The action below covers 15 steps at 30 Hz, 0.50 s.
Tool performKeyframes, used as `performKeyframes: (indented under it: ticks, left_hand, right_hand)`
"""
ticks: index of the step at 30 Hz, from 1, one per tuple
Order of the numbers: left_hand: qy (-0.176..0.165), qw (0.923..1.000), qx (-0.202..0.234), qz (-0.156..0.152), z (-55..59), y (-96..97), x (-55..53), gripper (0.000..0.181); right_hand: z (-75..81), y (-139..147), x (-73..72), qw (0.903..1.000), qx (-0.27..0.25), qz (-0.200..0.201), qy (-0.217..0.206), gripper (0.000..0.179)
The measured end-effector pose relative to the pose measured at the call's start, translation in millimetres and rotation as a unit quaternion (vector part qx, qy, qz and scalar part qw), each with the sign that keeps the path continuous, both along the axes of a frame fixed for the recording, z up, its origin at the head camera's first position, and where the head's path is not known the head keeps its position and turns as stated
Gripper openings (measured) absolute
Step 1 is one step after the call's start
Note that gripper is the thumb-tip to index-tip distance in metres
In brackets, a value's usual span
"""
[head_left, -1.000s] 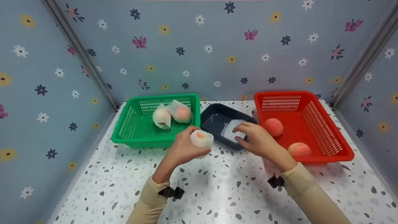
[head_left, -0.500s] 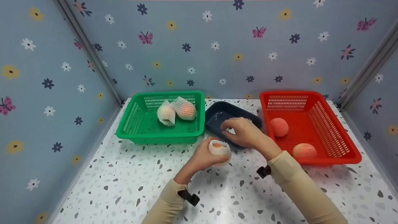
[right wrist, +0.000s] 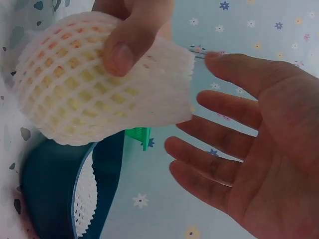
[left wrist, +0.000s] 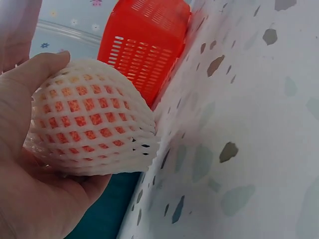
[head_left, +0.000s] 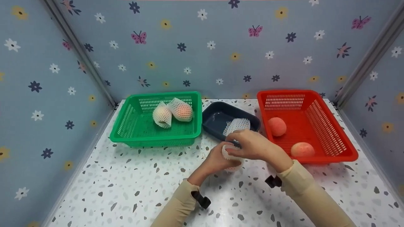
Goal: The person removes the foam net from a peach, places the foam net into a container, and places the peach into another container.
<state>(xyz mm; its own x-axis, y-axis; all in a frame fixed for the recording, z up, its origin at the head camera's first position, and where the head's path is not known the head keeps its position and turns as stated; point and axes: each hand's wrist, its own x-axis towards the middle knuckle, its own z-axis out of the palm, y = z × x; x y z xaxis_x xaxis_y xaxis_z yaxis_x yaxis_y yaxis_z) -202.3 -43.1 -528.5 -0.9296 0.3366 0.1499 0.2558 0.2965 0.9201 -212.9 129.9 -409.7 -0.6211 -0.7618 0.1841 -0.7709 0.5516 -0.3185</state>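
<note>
My left hand holds a peach in a white foam net above the table, just in front of the dark blue tray. The net's loose end sticks out past the fruit in the right wrist view. My right hand is beside that end, its fingers apart and lightly bent, with the fingertips at or very near the edge; contact cannot be told. From the head view, the right hand covers part of the netted peach. Inside the tray lies a white foam net.
To the left stands a green basket with two netted peaches. A red basket on the right holds two bare peaches, one at its left wall and one near the front. Flower-patterned panels enclose the speckled table.
My left hand has carried the netted peach rightward to the tray's front. My right hand has come back from over the tray to the net's end. The baskets' contents look the same.
</note>
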Motion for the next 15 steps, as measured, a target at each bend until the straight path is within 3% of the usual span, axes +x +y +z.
performKeyframes:
  ticks: [8, 15]
  left_hand:
    - [-0.006, 0.9997, -0.004, -0.024, -9.3, 8.0, -2.1, 0.059]
    - [-0.013, 0.9984, 0.021, -0.051, -15.9, 16.2, -5.0, 0.062]
  right_hand:
    - [-1.9, 11, 11.4, 0.9981, 0.049, -0.028, -0.026, 0.043]
    - [-8.1, 17, 15.7, 0.9955, 0.069, -0.053, -0.036, 0.044]
